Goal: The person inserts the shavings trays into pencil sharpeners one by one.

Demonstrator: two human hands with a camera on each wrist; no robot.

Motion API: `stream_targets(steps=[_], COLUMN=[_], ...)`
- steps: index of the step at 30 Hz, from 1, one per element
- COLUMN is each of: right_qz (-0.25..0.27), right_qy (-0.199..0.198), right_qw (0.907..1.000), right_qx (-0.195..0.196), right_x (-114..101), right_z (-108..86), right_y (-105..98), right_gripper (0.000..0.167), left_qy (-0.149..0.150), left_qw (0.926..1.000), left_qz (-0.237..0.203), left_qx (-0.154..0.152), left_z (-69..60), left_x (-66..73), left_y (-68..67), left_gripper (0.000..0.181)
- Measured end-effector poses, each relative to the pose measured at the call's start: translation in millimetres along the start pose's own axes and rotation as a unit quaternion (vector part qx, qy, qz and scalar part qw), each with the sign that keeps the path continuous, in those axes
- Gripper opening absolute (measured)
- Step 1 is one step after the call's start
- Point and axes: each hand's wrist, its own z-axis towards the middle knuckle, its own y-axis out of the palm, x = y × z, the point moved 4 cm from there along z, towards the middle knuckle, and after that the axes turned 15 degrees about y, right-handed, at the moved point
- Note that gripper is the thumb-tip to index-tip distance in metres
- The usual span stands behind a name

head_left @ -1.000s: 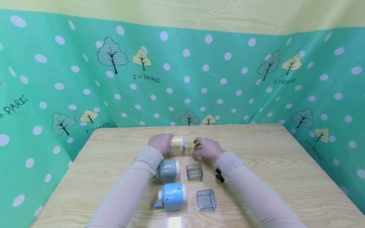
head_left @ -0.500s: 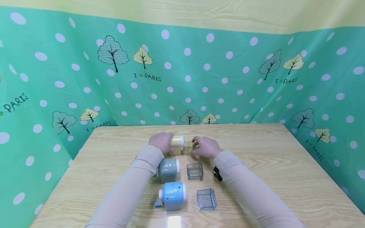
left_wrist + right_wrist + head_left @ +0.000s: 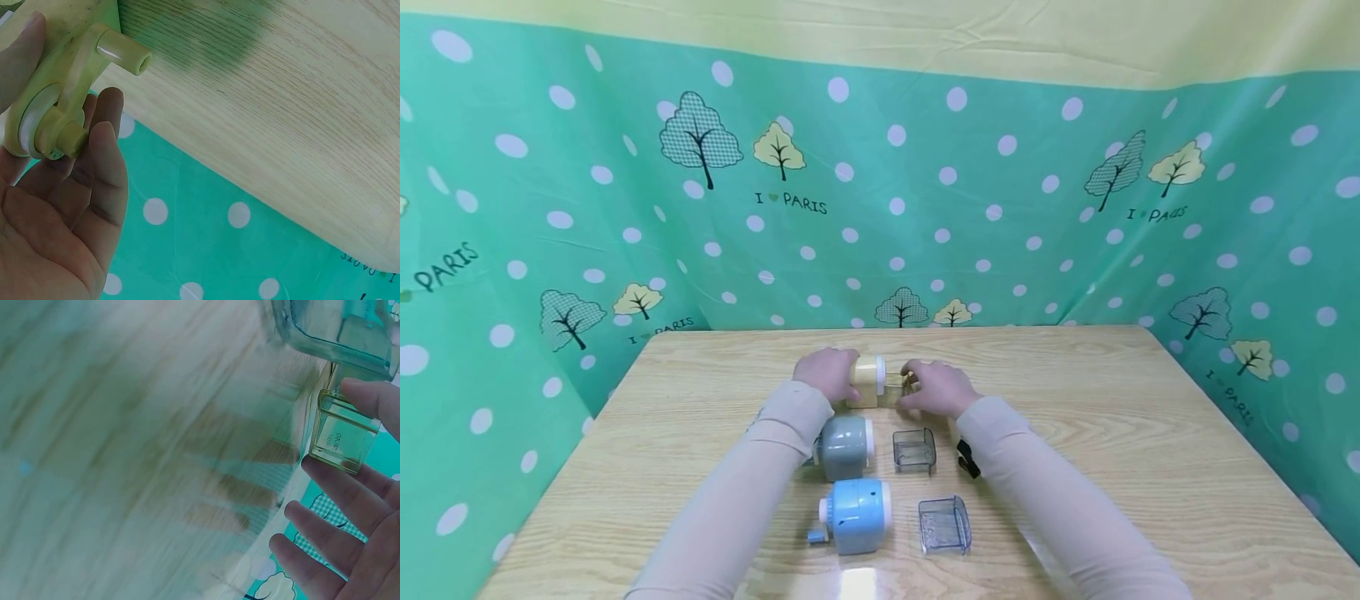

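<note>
At the back of the table my left hand [image 3: 827,372] grips a yellow crank sharpener [image 3: 867,382] with a white rim. Its crank [image 3: 78,75] shows beside my curled fingers in the left wrist view. My right hand [image 3: 938,389] pinches a clear yellowish drawer [image 3: 340,434] between thumb and fingers, at the sharpener's right side. How far the drawer sits inside is hard to tell. Nearer the front stand a grey sharpener [image 3: 844,448] and a blue sharpener [image 3: 857,517], each with a clear drawer to its right, one smoky [image 3: 913,451] and one bluish [image 3: 943,527].
A small black object [image 3: 967,459] lies by the right sleeve. The wooden table [image 3: 1150,467] is bordered at the back and sides by a green dotted curtain [image 3: 970,208].
My right hand has moved slightly left with the yellowish drawer, narrowing the distance to the yellow sharpener. My left hand holds nearly the same place.
</note>
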Motion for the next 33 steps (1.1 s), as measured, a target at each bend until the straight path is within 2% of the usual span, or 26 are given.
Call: stream_targets(steps=[20, 33], right_qz=[0.015, 0.020], right_qy=[-0.001, 0.001], right_qw=[0.9999, 0.9998], right_qx=[-0.006, -0.003], right_x=[-2.0, -3.8], right_z=[3.4, 2.0], right_y=[4.2, 3.6], right_gripper=[0.064, 0.065], left_qy=[0.002, 0.004], left_qw=[0.9999, 0.9999], left_qz=[0.013, 0.013], left_qx=[-0.002, -0.001], left_z=[2.6, 2.6], left_x=[-0.4, -0.3], left_y=[0.9, 0.7], left_gripper=[0.057, 0.051])
